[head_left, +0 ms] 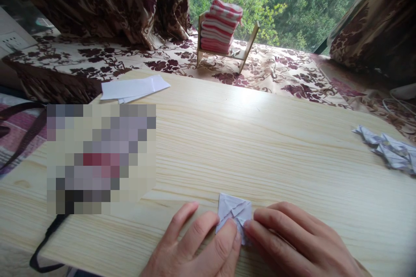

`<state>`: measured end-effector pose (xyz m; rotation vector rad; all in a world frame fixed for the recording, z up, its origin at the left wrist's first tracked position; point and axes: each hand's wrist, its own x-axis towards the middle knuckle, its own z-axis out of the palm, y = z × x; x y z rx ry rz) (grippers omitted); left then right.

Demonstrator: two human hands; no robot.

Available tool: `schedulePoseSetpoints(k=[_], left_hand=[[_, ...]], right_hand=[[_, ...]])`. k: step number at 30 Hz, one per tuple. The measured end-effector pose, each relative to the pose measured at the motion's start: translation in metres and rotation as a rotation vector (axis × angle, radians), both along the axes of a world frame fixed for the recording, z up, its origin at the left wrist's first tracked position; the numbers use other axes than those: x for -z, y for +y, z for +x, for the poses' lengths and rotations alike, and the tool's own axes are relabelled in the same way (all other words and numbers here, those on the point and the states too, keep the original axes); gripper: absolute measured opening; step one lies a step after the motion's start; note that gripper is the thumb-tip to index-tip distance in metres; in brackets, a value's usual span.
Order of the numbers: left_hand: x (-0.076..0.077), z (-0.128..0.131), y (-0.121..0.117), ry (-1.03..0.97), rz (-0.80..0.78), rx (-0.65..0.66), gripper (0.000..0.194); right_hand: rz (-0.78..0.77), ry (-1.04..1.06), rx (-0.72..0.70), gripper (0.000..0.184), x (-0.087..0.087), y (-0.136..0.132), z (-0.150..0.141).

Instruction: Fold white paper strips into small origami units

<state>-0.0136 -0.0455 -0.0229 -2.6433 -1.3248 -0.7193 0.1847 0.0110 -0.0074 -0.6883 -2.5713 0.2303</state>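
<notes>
A small folded piece of white paper point(234, 210) lies on the light wooden table point(247, 138) near its front edge. My left hand point(198, 246) rests flat beside it, with a fingertip pressing down on the paper's lower left part. My right hand point(295, 242) comes in from the right, and its fingertips press the paper's lower right edge. Both hands lie with fingers stretched out and close together over the fold. The lower part of the paper is hidden under my fingers.
A few white paper sheets point(133, 88) lie at the table's far left. Folded paper pieces point(388, 149) sit at the right edge. A blurred patch point(100, 158) covers something at left. Behind, a small wooden rack with striped cloths point(222, 30) stands on a floral cloth by the window.
</notes>
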Motion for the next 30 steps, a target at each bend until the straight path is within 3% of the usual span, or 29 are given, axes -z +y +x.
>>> schedulePoseSetpoints(k=[11,17,30], left_hand=[[-0.0010,0.0002,-0.0007,-0.001,-0.013,0.020,0.024],[0.0006,-0.0001,0.0005,-0.003,-0.006,0.017,0.025],[0.0009,0.0008,-0.0019,0.007,-0.016,0.033,0.025]], right_hand=[[0.025,0.056,0.009,0.048,-0.0002,-0.0014,-0.0007],[0.044,0.041,0.022,0.033,-0.0016,-0.0025,-0.0018],[0.077,0.058,0.026,0.051,-0.0027,-0.0038,-0.0042]])
